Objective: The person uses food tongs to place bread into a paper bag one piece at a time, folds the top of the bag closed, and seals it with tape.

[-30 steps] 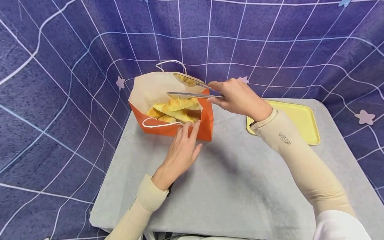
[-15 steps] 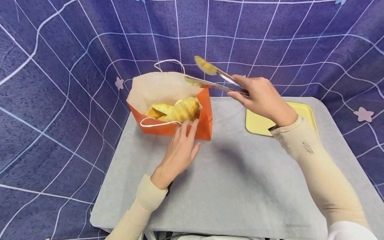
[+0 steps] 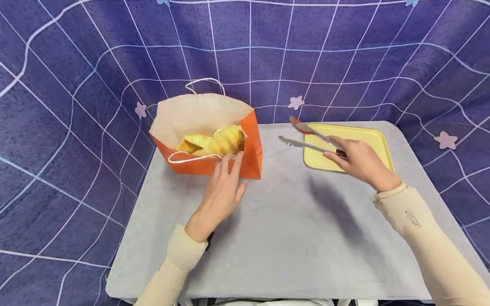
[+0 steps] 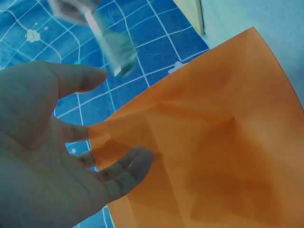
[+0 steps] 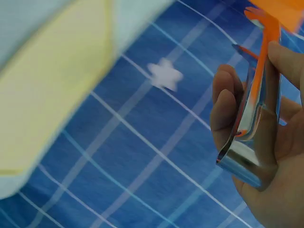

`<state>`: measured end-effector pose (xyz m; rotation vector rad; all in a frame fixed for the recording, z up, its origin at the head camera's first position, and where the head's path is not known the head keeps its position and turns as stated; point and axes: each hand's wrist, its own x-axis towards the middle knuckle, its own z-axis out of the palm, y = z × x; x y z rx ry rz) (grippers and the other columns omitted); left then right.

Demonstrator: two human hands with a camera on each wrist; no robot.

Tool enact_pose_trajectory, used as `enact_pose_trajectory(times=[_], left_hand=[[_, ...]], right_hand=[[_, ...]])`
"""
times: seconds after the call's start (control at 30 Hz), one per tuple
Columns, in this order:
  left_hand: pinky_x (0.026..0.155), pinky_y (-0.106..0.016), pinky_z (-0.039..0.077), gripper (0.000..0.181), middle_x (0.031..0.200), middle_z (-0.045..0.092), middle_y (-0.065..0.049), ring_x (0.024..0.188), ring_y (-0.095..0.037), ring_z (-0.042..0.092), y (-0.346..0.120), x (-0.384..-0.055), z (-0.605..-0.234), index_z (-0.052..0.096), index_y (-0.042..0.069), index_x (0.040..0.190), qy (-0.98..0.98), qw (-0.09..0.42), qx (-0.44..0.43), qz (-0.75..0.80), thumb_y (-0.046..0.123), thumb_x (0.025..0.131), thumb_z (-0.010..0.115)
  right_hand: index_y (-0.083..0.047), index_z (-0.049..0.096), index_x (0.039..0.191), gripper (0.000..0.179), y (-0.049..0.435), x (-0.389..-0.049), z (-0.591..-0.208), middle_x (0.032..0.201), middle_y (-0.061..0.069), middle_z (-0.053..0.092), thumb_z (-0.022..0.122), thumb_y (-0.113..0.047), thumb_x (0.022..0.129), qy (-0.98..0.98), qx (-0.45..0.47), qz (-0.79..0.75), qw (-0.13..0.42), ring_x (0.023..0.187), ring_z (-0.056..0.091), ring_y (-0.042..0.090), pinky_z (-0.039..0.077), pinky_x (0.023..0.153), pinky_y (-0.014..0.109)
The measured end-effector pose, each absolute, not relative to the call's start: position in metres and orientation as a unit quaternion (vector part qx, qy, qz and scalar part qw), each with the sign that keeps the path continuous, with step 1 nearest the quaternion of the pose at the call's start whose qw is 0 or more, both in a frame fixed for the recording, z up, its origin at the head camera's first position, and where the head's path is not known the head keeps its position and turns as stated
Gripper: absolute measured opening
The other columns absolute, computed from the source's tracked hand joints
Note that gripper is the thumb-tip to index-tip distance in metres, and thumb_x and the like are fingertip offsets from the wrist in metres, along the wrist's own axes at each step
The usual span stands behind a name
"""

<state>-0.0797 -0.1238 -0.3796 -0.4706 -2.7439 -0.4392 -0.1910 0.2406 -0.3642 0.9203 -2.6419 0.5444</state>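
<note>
An orange paper bag [image 3: 253, 148] with white cord handles stands upright at the back left. Its mouth gapes, and a plump croissant [image 3: 229, 139] lies inside among other yellow bread [image 3: 198, 139]. My left hand [image 3: 222, 193] holds the bag's front rim, some fingers hooked over the edge and others against the outside, thumb held away. Metal tongs [image 5: 256, 147] are in the grip of my right hand [image 3: 361, 159], over the left part of a yellow tray [image 3: 363, 138]. The tongs' arms are spread apart with nothing between them; their tips point left toward the bag.
A grey cloth-covered table [image 3: 275, 238] lies under everything. Behind it and at both sides hangs a blue grid-patterned curtain [image 3: 268, 63] with star shapes. The bag stands close to the back curtain, and the tray is at the back right.
The tongs let go of the croissant, which dropped onto the bread in the bag. My right hand has swung right and lower with the tongs, over the tray. My left hand stays on the rim.
</note>
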Motion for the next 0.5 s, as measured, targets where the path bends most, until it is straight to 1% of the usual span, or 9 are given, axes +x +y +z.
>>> enact_pose_trajectory(times=[0.1,0.17,0.3,0.4,0.5], left_hand=[[0.093,-0.045,0.045,0.08,0.139,0.038,-0.016,0.112,-0.034,0.046,-0.124,-0.079,-0.381,0.027,0.009,0.155,-0.961,0.162,-0.165,-0.152,0.021,0.09,0.072],[0.093,-0.045,0.045,0.08,0.14,0.038,-0.016,0.112,-0.035,0.046,-0.124,-0.079,-0.381,0.027,0.009,0.155,-0.961,0.162,-0.167,-0.15,0.021,0.09,0.072],[0.093,-0.047,0.046,0.08,0.142,0.037,-0.017,0.114,-0.036,0.046,-0.126,-0.077,-0.38,0.027,0.009,0.155,-0.96,0.161,-0.169,-0.156,0.021,0.09,0.072],[0.092,-0.047,0.046,0.08,0.141,0.037,-0.017,0.113,-0.036,0.046,-0.129,-0.075,-0.379,0.027,0.009,0.155,-0.959,0.163,-0.167,-0.16,0.02,0.09,0.072],[0.091,-0.047,0.045,0.08,0.141,0.037,-0.017,0.11,-0.036,0.045,-0.132,-0.075,-0.379,0.027,0.01,0.155,-0.959,0.17,-0.166,-0.156,0.02,0.089,0.072]], right_hand=[[-0.009,0.064,0.117,0.033,0.247,-0.186,-0.393,0.063,-0.005,0.046,0.072,-0.029,0.092,-0.921,0.32,0.189,0.119,0.053,0.042,0.011,0.036,0.05,0.034],[-0.011,0.064,0.119,0.033,0.25,-0.182,-0.412,0.064,-0.006,0.047,0.072,-0.029,0.092,-0.922,0.318,0.192,0.104,0.053,0.042,0.01,0.038,0.052,0.034],[-0.014,0.063,0.117,0.032,0.251,-0.172,-0.445,0.064,-0.008,0.044,0.074,-0.027,0.09,-0.92,0.322,0.204,0.089,0.052,0.039,0.008,0.036,0.052,0.031],[-0.015,0.062,0.121,0.035,0.249,-0.166,-0.465,0.064,-0.008,0.043,0.074,-0.028,0.09,-0.917,0.329,0.21,0.081,0.052,0.038,0.007,0.034,0.053,0.03],[-0.013,0.062,0.125,0.04,0.248,-0.163,-0.479,0.065,-0.009,0.045,0.073,-0.031,0.091,-0.916,0.332,0.214,0.071,0.053,0.039,0.006,0.035,0.053,0.03]])
